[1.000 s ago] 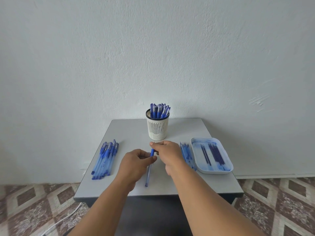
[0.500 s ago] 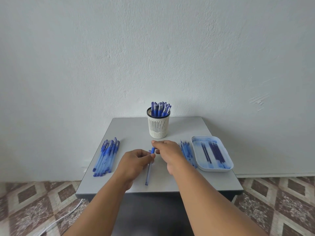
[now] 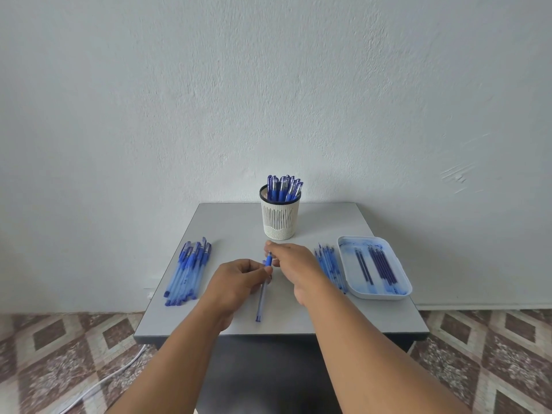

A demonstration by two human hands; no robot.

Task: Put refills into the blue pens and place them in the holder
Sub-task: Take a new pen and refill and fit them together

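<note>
The blue pen [image 3: 263, 291] sits above the table [image 3: 233, 228] centre, tilted, its far end between both hands. The left hand [image 3: 239, 279] grips the barrel near the top; the right hand [image 3: 294, 261] pinches the upper end at its fingertips. Behind stands the holder [image 3: 280, 218], filled with pens. A pen pile [image 3: 188, 270] lies left; loose barrels [image 3: 330, 265] and the refill tray [image 3: 343, 243] lie right.
</note>
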